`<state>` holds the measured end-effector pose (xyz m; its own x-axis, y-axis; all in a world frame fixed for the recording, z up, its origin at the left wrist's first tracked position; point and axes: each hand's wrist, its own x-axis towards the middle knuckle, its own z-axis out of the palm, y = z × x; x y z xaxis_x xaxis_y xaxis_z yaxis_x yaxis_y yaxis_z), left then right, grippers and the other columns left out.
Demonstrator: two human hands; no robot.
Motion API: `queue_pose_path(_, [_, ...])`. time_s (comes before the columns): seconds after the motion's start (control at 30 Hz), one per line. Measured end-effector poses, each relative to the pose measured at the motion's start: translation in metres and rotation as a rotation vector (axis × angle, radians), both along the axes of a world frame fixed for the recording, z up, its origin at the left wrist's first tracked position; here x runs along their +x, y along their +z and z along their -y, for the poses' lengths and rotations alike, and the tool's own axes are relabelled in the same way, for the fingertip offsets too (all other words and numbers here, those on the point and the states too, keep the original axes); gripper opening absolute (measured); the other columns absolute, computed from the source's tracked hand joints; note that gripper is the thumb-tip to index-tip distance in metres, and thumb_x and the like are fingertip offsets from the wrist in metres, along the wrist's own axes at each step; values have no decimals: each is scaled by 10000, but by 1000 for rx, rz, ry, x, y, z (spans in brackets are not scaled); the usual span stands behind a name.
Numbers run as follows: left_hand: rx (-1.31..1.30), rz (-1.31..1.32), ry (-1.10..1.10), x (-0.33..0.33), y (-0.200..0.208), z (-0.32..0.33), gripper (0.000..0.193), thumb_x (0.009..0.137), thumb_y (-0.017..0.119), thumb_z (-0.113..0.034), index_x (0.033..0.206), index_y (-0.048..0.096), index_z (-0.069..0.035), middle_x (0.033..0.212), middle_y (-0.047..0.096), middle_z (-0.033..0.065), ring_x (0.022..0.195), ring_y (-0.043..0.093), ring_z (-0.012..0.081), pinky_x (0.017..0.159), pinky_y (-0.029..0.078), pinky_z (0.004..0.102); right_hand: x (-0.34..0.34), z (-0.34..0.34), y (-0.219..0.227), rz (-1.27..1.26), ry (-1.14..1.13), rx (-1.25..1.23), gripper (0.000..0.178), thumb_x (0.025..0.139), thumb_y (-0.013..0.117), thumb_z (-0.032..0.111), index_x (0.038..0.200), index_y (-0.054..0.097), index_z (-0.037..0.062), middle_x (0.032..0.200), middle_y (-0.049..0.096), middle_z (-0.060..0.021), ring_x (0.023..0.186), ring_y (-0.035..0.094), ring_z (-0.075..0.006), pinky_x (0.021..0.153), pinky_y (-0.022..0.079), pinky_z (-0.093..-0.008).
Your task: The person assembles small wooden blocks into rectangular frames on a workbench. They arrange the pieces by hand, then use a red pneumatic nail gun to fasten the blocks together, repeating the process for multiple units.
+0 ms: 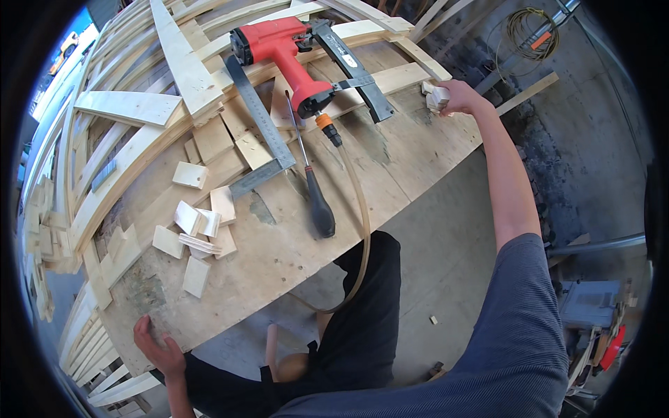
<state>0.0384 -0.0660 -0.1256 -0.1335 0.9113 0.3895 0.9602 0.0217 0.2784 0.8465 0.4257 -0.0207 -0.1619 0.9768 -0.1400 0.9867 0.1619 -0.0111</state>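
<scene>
The left hand is lying flat with its fingers spread on the near edge of the plywood worktop, gripping nothing, only pressing down on the board. Just beyond its fingertips a single pale offcut is sitting on the ply, and a little further away from the hand a loose cluster of small wood blocks is lying heaped together (some flat, some leaning on their neighbours). Beyond the blocks, long pale wooden slats are stacking up in a fan over the far left part of the worktop.

Between the two hands, a metal try square is lying flat, its long blade running away from the person. Just to the right of it a screwdriver with a black handle is lying with its shaft pointing toward a red pneumatic nailer, which is resting on its side well apart from either hand. A tan air hose is running from the nailer's orange fitting, across the ply and over the near edge, hanging down in front of the person's dark trousers.

The right hand is reaching far out with the arm stretched, closing around a small pale wood block at the far right edge of the worktop; the block is showing at the left side of the fist.
</scene>
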Motion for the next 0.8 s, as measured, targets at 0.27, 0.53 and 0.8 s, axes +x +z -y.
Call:
queue_pose_path(0.27, [72,-26,5,0,-10,1,628,898,646,-83,1512,579,33,1458,614,260,1368,560,470,1203,407,569,13,22,-8,179,-73,80,708,570,996,367,1174,809,49,1051,821,-221,1007,788,-405,927,622,-475])
queue_pose_path(0.53, [119,-30,24,10,17,-6,564,860,696,-135,1405,639,-2,1336,655,218,1275,601,445,1149,444,548,-238,169,92,-642,164,78,561,721,969,109,1228,736,49,1063,801,-91,1009,778,-194,943,615,-379])
queue_pose_path(0.8, [153,11,31,10,16,-6,549,849,718,-155,1379,650,-28,1330,665,164,1268,615,387,1154,442,509,-452,187,79,-393,379,-45,640,652,1031,259,1142,713,-4,1033,782,-191,983,761,-340,896,597,-411])
